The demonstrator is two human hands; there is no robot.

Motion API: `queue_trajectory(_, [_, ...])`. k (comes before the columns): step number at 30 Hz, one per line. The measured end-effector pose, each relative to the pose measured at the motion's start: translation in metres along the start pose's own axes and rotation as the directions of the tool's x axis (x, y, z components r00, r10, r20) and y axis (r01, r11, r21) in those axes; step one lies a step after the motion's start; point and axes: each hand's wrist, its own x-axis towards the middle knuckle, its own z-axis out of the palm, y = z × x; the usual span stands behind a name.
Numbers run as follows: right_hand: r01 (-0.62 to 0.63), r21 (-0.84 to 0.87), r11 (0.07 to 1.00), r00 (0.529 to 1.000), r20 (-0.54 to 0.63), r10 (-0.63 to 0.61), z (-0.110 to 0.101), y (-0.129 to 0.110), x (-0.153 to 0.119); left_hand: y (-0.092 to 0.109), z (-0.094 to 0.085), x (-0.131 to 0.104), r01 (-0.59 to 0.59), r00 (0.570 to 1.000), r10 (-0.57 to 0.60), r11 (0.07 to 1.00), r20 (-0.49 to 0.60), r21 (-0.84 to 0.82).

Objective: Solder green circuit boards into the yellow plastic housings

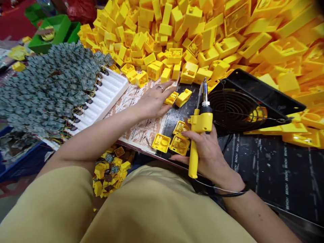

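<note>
- The left hand (153, 101) reaches over the bench with fingers spread, thumb and index on either side of a small yellow housing (170, 98); whether they pinch it or only rest there, I cannot tell
- The right hand (209, 155) is wrapped round a yellow soldering tool (193, 157), its metal tip (205, 89) pointing away from the body, beside the black fan (233, 108)
- A second housing (183, 98) sits just right of the left fingers, and three open housings (161, 143) lie near the bench edge, close to the right hand
- If the tip is hot, a small swing to the left could burn the left fingers or mark the plastic; a swing to the right could knock the fan
- The open housings could slide off the edge if the right wrist or the thin pale line (220, 188) under the handle brushes them
- The heap of yellow housings (164, 28) looks loosely piled, so a nudge might send pieces down into the work area
- The left fingers partly cover their housing, the right palm hides most of its grip, and the heap runs out of view at the top; whether the tool is powered does not show
</note>
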Motion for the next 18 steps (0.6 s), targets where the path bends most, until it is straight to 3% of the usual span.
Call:
queue_trajectory(2, [0.001,-0.007,1.0,1.0,0.008,-0.001,0.0,0.0,0.0,-0.01,0.003,0.014,0.035,0.998,-0.038,0.997,0.045,0.065])
queue_trajectory(5, [-0.007,-0.039,0.999,1.0,0.012,0.008,0.001,0.001,-0.002,-0.014,-0.003,0.007,0.127,0.987,-0.141,0.977,0.076,0.169])
queue_trajectory(8, [-0.002,-0.064,0.998,1.0,0.008,0.002,0.001,0.002,-0.003,0.001,-0.015,-0.017,0.119,0.96,-0.163,0.973,0.229,0.196])
queue_trajectory(10, [0.01,-0.059,0.998,1.0,0.009,-0.009,0.001,0.004,-0.004,0.019,-0.019,-0.032,0.122,0.928,-0.164,0.982,0.334,0.144])
queue_trajectory(12, [0.033,-0.073,0.997,0.999,0.01,-0.032,0.002,0.007,-0.006,0.036,-0.018,-0.045,0.124,0.92,-0.136,0.991,0.369,0.056])
queue_trajectory(15, [0.061,-0.157,0.986,0.998,-0.016,-0.065,0.005,0.013,-0.007,0.045,-0.009,-0.067,0.066,0.965,-0.059,0.998,0.255,-0.02])
queue_trajectory(18, [-0.001,-0.234,0.972,0.999,-0.04,-0.008,0.009,0.018,-0.01,0.029,-0.006,-0.11,-0.001,1.0,0.0,0.999,0.028,0.036])
